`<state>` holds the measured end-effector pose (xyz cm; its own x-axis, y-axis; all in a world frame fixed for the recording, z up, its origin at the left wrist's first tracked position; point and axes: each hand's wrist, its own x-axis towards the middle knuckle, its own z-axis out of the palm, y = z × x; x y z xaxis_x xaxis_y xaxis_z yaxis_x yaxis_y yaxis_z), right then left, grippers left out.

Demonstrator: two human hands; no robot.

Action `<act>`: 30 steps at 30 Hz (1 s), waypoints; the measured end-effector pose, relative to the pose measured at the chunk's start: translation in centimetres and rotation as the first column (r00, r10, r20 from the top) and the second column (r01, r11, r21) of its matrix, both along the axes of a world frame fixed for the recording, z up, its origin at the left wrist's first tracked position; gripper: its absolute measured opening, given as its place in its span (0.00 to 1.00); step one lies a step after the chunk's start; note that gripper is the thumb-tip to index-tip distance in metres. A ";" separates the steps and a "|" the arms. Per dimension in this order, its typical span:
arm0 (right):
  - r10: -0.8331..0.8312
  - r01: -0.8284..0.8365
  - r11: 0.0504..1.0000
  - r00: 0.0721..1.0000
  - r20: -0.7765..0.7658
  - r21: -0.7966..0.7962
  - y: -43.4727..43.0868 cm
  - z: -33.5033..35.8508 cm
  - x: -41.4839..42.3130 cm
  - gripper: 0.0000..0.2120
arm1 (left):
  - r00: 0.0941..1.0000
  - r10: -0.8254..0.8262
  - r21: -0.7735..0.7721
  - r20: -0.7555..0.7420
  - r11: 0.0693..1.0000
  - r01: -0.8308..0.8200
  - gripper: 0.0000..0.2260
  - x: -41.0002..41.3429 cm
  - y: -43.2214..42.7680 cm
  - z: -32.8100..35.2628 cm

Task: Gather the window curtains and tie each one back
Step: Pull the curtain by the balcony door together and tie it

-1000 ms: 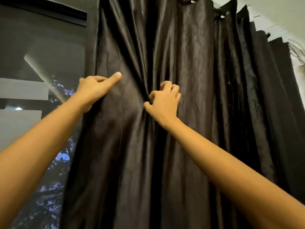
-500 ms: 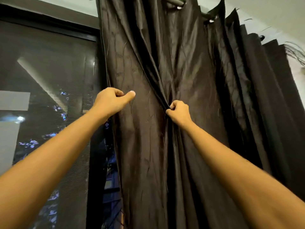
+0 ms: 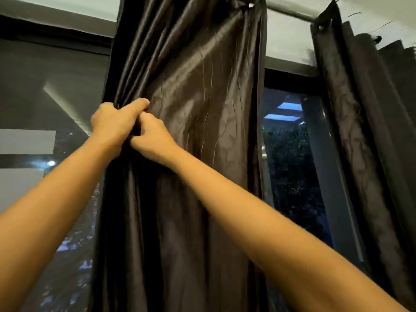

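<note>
Both hands are up at the dark satin curtain, which hangs from the rod in the middle of the view, in front of the window. The left hand is closed around the bunched left edge of the fabric, thumb lying on the front. The right hand is touching the left one & pinches a fold just beside it, fingers curled into the cloth. A 2nd curtain hangs at the right, apart from the 1st, w/ dark glass between them.
</note>
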<state>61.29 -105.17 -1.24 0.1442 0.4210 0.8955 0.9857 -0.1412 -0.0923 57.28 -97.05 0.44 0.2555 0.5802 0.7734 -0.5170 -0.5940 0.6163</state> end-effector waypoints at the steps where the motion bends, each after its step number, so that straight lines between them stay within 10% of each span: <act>1: -0.033 0.037 0.997 0.997 0.074 -0.062 -0.6 0.0 0.5 0.14 | 0.999 0.045 0.014 0.004 0.999 -0.045 0.23 0.0 -0.1 -0.1; 4: -0.045 0.067 0.994 0.967 0.249 -0.081 -3.3 -0.3 3.0 0.05 | 0.976 0.211 0.136 -0.045 0.970 -0.203 0.07 0.1 -0.8 -0.7; 7: -0.232 0.085 0.915 0.911 0.340 0.395 -7.6 0.6 6.0 0.05 | 0.958 0.281 0.281 -0.058 0.925 -0.254 0.06 0.5 -0.5 -1.2; 10: -0.616 0.379 0.502 0.787 0.015 0.777 -12.9 2.4 10.0 0.15 | 0.959 0.279 0.334 -0.056 0.910 -0.245 0.06 0.5 -0.1 -1.7; 14: -0.743 0.753 0.217 0.540 -0.395 0.621 -19.3 3.2 12.9 0.35 | 0.957 0.290 0.398 -0.002 0.878 -0.265 0.11 0.2 0.4 -2.1; 21: -0.444 0.677 0.634 0.715 -0.540 0.374 -23.1 4.7 13.3 0.54 | 0.963 0.271 0.416 -0.006 0.876 -0.244 0.16 -0.2 1.1 -2.1; 25: -0.618 0.682 0.672 0.732 -0.287 0.291 -19.4 5.4 12.6 0.20 | 0.958 0.286 0.424 -0.017 0.870 -0.252 0.11 -0.3 2.2 -1.9; 30: -0.539 0.514 0.831 0.838 0.082 0.210 -9.3 7.6 6.9 0.11 | 0.953 0.301 0.394 -0.037 0.881 -0.263 0.09 -1.8 3.6 -1.8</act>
<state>68.18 -114.48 6.37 0.1750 0.1520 0.9728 0.7704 -0.6363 -0.0391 55.52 -93.46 -1.36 0.2075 0.3053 0.9294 -0.2437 -0.9040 0.3513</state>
